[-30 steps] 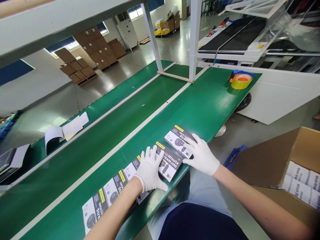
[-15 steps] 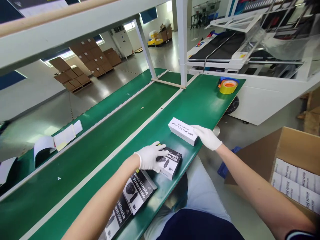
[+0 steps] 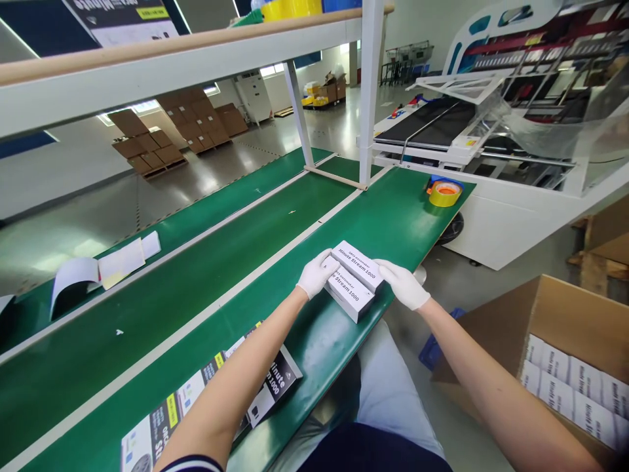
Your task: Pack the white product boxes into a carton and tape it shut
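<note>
Two slim white boxes lettered "Minute Stream 1000" lie side by side on the green work surface. My gloved left hand (image 3: pixel 314 274) grips the left end of the near white box (image 3: pixel 350 298), thumb and fingers closed on it. The far white box (image 3: pixel 358 261) has my gloved right hand (image 3: pixel 403 286) at its right end, fingertips pressed against it. Several black-and-white printed boxes (image 3: pixel 276 388) lie in a row lower left, partly hidden behind my left forearm.
An open carton (image 3: pixel 496 328) holding rows of white boxes stands at the right. A yellow tape roll (image 3: pixel 445 193) lies at the far end of the green surface. A white frame post (image 3: pixel 369 98) rises beyond my hands. Papers (image 3: pixel 120 262) lie across the belt.
The box under my left hand now shows its white face instead of the black printed one and sits against the other white box. The view has shifted slightly.
</note>
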`<state>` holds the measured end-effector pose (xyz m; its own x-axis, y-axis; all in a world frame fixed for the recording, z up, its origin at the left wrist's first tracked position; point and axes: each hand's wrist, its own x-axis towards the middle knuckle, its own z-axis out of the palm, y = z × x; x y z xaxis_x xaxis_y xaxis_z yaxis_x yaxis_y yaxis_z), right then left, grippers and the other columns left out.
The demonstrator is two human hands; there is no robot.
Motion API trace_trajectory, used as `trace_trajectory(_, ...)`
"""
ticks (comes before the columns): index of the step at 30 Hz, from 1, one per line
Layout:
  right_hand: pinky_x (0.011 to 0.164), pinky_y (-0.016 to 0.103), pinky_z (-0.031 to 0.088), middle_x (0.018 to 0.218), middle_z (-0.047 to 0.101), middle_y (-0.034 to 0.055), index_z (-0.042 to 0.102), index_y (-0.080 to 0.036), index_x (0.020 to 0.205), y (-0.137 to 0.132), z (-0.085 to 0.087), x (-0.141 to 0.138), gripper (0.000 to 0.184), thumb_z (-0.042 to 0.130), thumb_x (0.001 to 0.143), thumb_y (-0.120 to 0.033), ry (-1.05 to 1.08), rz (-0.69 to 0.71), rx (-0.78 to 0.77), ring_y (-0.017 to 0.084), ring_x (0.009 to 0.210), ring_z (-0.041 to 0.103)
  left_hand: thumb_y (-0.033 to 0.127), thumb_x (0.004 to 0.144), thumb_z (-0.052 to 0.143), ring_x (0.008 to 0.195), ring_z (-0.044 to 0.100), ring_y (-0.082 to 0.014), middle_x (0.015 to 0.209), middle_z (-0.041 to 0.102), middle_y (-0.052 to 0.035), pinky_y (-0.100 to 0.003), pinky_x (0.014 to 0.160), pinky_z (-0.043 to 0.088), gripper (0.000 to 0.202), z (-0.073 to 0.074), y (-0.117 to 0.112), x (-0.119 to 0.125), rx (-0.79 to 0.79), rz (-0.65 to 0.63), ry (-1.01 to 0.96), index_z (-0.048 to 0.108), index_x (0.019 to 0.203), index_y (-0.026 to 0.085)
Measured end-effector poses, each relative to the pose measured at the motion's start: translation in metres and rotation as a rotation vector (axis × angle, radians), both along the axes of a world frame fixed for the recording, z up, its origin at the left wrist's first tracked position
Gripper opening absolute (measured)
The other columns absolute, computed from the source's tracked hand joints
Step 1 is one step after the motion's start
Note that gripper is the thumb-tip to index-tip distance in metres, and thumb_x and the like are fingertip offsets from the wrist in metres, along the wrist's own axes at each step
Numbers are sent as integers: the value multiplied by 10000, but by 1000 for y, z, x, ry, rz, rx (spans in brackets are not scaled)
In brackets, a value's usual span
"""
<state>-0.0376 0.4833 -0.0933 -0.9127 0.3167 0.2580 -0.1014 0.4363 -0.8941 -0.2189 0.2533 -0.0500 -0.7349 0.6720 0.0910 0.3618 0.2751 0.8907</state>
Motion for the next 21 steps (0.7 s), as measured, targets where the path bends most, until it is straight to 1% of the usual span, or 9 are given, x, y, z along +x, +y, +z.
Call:
trace_trajectory(3, 1228, 502, 398, 1436, 638, 85, 649, -195, 1379, -5, 2, 6, 593, 437, 1046, -637, -17, 7, 23, 288, 1350, 576, 479, 944, 725, 1399, 560, -291, 1487, 608, -83, -403, 1255, 419, 608, -7, -1, 5, 79, 54, -12, 639, 1462, 172)
trace_trajectory(8, 1251, 492, 374, 1452, 629, 71, 648, -221, 1382, -10, -3, 13, 575, 447, 1051, -645, -17, -9, -5, 273, 1368, 562, 420, 946, 722, 1371, 584, -276, 1442, 644, -77, -394, 1241, 435, 520, -5, 1, 10, 108, 105, -12, 695, 1396, 162)
trace_trajectory(13, 1248, 496, 385, 1444, 630, 118, 638, -166, 1392, -15, -9, 11, 627, 407, 1055, -642, 6, -89, 19, 279, 1359, 570, 433, 962, 705, 1379, 579, -285, 1454, 634, -88, -404, 1255, 413, 539, -6, 6, 18, 97, 111, -23, 682, 1421, 152)
trace_trajectory(15, 1243, 509, 393, 1440, 631, 135, 644, -145, 1384, -18, -6, 15, 636, 379, 1057, -622, -17, -122, 62, 290, 1353, 575, 427, 957, 710, 1380, 580, -281, 1453, 634, -89, -389, 1253, 414, 537, -4, 6, 19, 94, 105, -30, 686, 1420, 155)
trace_trajectory(16, 1237, 522, 399, 1440, 628, 150, 647, -129, 1382, -21, -2, 19, 640, 373, 1056, -607, -25, -164, 109, 303, 1352, 576, 425, 955, 711, 1382, 580, -275, 1453, 634, -90, -376, 1250, 415, 548, -1, 4, 18, 90, 97, -37, 678, 1430, 153)
trace_trajectory(18, 1220, 550, 412, 1450, 611, 187, 638, -88, 1402, -33, 11, 30, 647, 392, 1052, -574, 16, -303, 273, 338, 1364, 564, 436, 965, 689, 1396, 570, -259, 1484, 607, -95, -350, 1250, 407, 600, 11, -11, 13, 61, 42, -40, 627, 1488, 148)
trace_trajectory(19, 1214, 562, 413, 1456, 601, 205, 627, -70, 1421, -43, 18, 36, 643, 421, 1048, -552, 73, -388, 376, 358, 1373, 554, 452, 970, 676, 1405, 562, -253, 1510, 584, -95, -339, 1251, 401, 631, 20, -26, 9, 29, 2, -26, 597, 1519, 150)
trace_trajectory(20, 1213, 565, 410, 1466, 590, 212, 608, -67, 1451, -56, 26, 43, 629, 452, 1049, -525, 148, -452, 472, 369, 1384, 542, 477, 972, 664, 1413, 554, -251, 1532, 562, -90, -333, 1251, 396, 657, 30, -47, 5, -20, -38, 1, 573, 1541, 160)
trace_trajectory(21, 1215, 560, 408, 1472, 586, 207, 590, -79, 1480, -71, 32, 50, 601, 479, 1051, -483, 232, -479, 535, 370, 1390, 537, 511, 971, 655, 1424, 543, -253, 1550, 546, -80, -332, 1254, 388, 673, 41, -73, 3, -89, -69, 44, 567, 1548, 176)
